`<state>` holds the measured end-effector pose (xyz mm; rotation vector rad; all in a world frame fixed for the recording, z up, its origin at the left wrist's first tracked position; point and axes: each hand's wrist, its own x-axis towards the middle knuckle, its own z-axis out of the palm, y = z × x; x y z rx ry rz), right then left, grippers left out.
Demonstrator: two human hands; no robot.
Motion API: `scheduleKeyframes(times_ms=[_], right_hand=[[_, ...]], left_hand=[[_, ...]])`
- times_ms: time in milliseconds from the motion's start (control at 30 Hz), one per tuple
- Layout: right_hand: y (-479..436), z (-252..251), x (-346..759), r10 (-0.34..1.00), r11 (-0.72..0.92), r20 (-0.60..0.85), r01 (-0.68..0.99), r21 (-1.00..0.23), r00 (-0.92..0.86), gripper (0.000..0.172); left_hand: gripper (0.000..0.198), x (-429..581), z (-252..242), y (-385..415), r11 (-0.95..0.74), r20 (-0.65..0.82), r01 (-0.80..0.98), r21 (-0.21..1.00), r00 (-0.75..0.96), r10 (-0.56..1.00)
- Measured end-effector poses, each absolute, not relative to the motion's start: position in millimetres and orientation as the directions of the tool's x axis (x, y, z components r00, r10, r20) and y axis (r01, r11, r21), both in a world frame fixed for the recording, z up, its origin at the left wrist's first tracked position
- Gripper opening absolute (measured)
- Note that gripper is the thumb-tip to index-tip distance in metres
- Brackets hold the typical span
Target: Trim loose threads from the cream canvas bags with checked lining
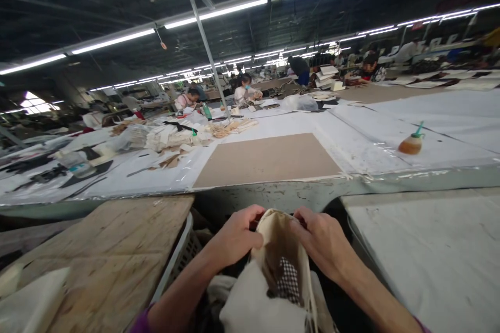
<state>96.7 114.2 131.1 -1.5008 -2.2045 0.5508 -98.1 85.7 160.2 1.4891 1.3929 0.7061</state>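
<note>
Close in front of my body is a cream fabric bag-like piece (265, 291), its mouth held open and facing me. Brown lining and a patch of dark-and-white checked cloth (289, 278) show inside it. My left hand (242, 234) pinches the left side of the rim, thumb toward the inside. On the right side of the rim, my right hand (322, 237) grips the edge with thumb and fingers. The lower part of the piece is hidden by its own folds and the bottom of the view.
A long white-covered table (273, 125) crosses ahead, with a brown board (269, 158) on it. An amber glue bottle (411, 140) stands at right; fabric scraps (172, 135) lie at left. Side boards (109, 250) and a plastic basket (183, 250) flank me. Other people work farther back.
</note>
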Motion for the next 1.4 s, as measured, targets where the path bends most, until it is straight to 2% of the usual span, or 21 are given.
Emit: scheduleKeyframes(times_ms=[100, 200, 367, 433, 500, 600, 767, 933, 1000, 1067, 1167, 1233, 1333, 1400], right_hand=[[101, 140, 109, 0.944, 0.301, 0.062, 0.770, -0.562, -0.324, 0.018], [84, 127, 122, 0.937, 0.280, 0.000, 0.748, -0.602, -0.350, 0.013], [73, 82, 146, 0.932, 0.274, -0.013, 0.728, -0.629, -0.362, 0.010], [74, 71, 157, 0.939, 0.294, 0.070, 0.679, -0.673, -0.337, 0.014], [78, 68, 168, 0.920, 0.378, 0.209, 0.615, -0.692, -0.330, 0.026], [86, 75, 177, 0.858, 0.511, 0.339, 0.576, -0.638, -0.386, 0.031], [100, 87, 177, 0.786, 0.615, 0.346, 0.597, -0.515, -0.512, 0.024], [113, 88, 172, 0.725, 0.683, 0.327, 0.575, -0.450, -0.606, 0.016], [115, 87, 169, 0.710, 0.690, 0.333, 0.520, -0.503, -0.620, 0.013], [116, 87, 166, 0.720, 0.655, 0.336, 0.436, -0.617, -0.607, 0.011], [116, 82, 160, 0.762, 0.551, 0.323, 0.300, -0.779, -0.561, 0.014], [114, 76, 155, 0.791, 0.502, 0.324, 0.249, -0.828, -0.520, 0.014], [111, 68, 148, 0.829, 0.476, 0.334, 0.250, -0.843, -0.449, 0.013], [109, 67, 143, 0.849, 0.470, 0.329, 0.304, -0.829, -0.414, 0.013]], left_hand=[[0.039, -99, 180, 89, 0.053, -0.250, 0.535, 0.843, 0.304, 0.919], [0.033, -89, 177, 83, -0.030, -0.317, 0.682, 0.731, 0.378, 0.870], [0.027, -58, 143, 77, -0.182, -0.247, 0.803, 0.567, 0.377, 0.893], [0.028, -45, 131, 78, -0.230, -0.202, 0.832, 0.505, 0.373, 0.906], [0.031, -35, 123, 80, -0.269, -0.162, 0.842, 0.467, 0.381, 0.910], [0.029, -25, 117, 84, -0.301, -0.142, 0.839, 0.452, 0.401, 0.905], [0.021, -21, 115, 88, -0.313, -0.152, 0.829, 0.464, 0.422, 0.894], [0.024, -24, 116, 87, -0.280, -0.170, 0.804, 0.524, 0.421, 0.891], [0.020, -27, 118, 85, -0.239, -0.180, 0.784, 0.572, 0.404, 0.897], [0.022, -34, 119, 83, -0.148, -0.221, 0.731, 0.667, 0.384, 0.896], [0.051, -46, 118, 79, 0.070, -0.330, 0.555, 0.829, 0.384, 0.862], [0.062, -54, 117, 74, 0.187, -0.363, 0.411, 0.892, 0.406, 0.839], [0.053, -60, 122, 62, 0.225, -0.326, 0.272, 0.936, 0.419, 0.847], [0.046, -60, 130, 51, 0.195, -0.285, 0.263, 0.945, 0.368, 0.885]])
